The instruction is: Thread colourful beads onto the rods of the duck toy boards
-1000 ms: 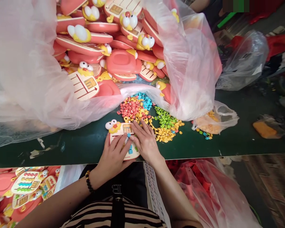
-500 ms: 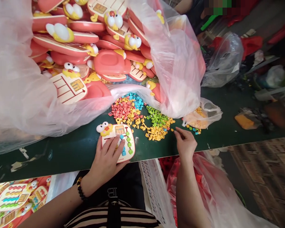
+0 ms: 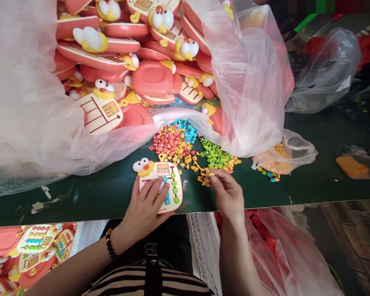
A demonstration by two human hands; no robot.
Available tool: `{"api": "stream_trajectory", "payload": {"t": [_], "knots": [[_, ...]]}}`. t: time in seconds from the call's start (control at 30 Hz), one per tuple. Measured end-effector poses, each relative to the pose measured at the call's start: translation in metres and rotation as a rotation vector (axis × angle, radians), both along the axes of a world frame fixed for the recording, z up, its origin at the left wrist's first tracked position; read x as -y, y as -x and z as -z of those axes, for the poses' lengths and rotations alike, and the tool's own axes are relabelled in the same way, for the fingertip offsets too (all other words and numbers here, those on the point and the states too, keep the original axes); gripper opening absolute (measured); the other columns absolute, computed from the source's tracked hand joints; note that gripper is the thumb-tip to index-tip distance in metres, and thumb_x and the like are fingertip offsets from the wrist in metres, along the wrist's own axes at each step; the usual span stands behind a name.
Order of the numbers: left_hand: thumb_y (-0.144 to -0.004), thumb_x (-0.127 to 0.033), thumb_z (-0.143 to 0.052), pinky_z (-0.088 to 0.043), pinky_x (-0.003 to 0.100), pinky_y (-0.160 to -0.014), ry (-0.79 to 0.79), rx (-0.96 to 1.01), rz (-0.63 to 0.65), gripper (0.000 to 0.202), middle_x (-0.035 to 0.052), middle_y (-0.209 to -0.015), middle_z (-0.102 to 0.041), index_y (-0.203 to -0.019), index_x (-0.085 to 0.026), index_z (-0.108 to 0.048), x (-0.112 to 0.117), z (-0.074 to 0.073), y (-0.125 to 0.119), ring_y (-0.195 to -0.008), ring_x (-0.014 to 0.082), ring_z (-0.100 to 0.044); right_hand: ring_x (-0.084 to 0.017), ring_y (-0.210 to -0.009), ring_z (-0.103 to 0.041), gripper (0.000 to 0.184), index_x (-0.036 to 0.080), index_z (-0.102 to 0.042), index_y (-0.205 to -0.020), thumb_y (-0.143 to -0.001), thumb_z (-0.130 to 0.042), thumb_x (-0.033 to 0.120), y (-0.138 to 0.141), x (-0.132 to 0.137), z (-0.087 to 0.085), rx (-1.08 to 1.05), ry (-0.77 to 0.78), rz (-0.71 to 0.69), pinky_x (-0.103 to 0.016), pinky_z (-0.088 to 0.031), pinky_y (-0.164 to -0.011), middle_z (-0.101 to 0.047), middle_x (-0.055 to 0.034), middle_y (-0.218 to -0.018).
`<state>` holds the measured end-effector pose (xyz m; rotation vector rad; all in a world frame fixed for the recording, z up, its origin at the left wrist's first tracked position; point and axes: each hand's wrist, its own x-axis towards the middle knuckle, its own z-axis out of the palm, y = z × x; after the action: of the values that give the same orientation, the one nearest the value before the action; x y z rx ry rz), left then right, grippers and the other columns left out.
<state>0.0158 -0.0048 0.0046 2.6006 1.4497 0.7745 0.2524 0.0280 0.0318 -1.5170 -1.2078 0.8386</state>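
While the toy board [image 3: 170, 189] is steadied under the spread left hand [image 3: 143, 205], 1 yellow piece [image 3: 211, 174] is pinched by the right hand [image 3: 228, 190]; if loosely gripped, it could be dropped.

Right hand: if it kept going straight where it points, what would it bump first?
Probably the loose yellow pieces just ahead of the right hand, though how high it hovers is unclear.

A bracelet [image 3: 110, 245] of round black beads, with a few amber-coloured ones, circles the left wrist [image 3: 119, 237]. The top [image 3: 123, 281] has black and beige stripes, parted by a black band [image 3: 153, 279]. A dark, letter-shaped buckle [image 3: 151, 249] sits against a black lower garment [image 3: 175, 240].
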Motion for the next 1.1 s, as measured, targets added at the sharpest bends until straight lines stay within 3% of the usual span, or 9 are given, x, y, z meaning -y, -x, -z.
{"api": "stream_trajectory", "payload": {"t": [0.17, 0.37, 0.7, 1.1], "knots": [[-0.087, -0.051, -0.056, -0.020, 0.056, -0.114, 0.023, 0.005, 0.060, 0.053, 0.0144, -0.136, -0.055, -0.128, -0.017, -0.056, 0.002, 0.000, 0.011, -0.120, 0.0290, -0.050, -0.014, -0.067, -0.065, 0.020, 0.024, -0.066, -0.096, -0.082, -0.068, 0.039, 0.040, -0.007, 0.000, -0.128, 0.084, -0.205, -0.027, -0.057, -0.062, -0.067, 0.0003, -0.077], [-0.087, -0.052, -0.056, -0.019, 0.052, -0.116, 0.028, 0.019, 0.083, 0.051, 0.0119, -0.137, -0.055, -0.128, -0.020, -0.057, 0.005, 0.003, 0.023, -0.121, 0.0269, -0.049, -0.015, -0.072, -0.066, 0.018, 0.023, -0.069, -0.091, -0.080, -0.070, 0.038, 0.051, -0.017, 0.008, -0.117, 0.136, -0.308, -0.027, -0.056, -0.064, -0.070, -0.0009, -0.084], [-0.090, -0.051, -0.052, -0.013, 0.050, -0.117, 0.036, 0.019, 0.086, 0.050, 0.0108, -0.134, -0.057, -0.128, -0.020, -0.056, 0.002, 0.003, 0.024, -0.121, 0.0253, -0.048, -0.020, -0.093, -0.063, 0.014, 0.028, -0.076, -0.093, -0.085, -0.065, 0.029, 0.068, -0.024, 0.012, 0.298, -0.062, -0.226, -0.036, -0.052, -0.086, -0.069, -0.0043, -0.097], [-0.089, -0.052, -0.053, -0.015, 0.052, -0.116, 0.015, 0.004, 0.079, 0.050, 0.0100, -0.135, -0.057, -0.128, -0.021, -0.057, 0.001, 0.004, 0.024, -0.119, 0.0259, -0.049, -0.021, -0.093, -0.062, 0.016, 0.029, -0.076, -0.095, -0.087, -0.063, 0.033, 0.073, -0.027, 0.014, 0.359, -0.006, -0.243, -0.040, -0.050, -0.087, -0.069, -0.0050, -0.096]]}}
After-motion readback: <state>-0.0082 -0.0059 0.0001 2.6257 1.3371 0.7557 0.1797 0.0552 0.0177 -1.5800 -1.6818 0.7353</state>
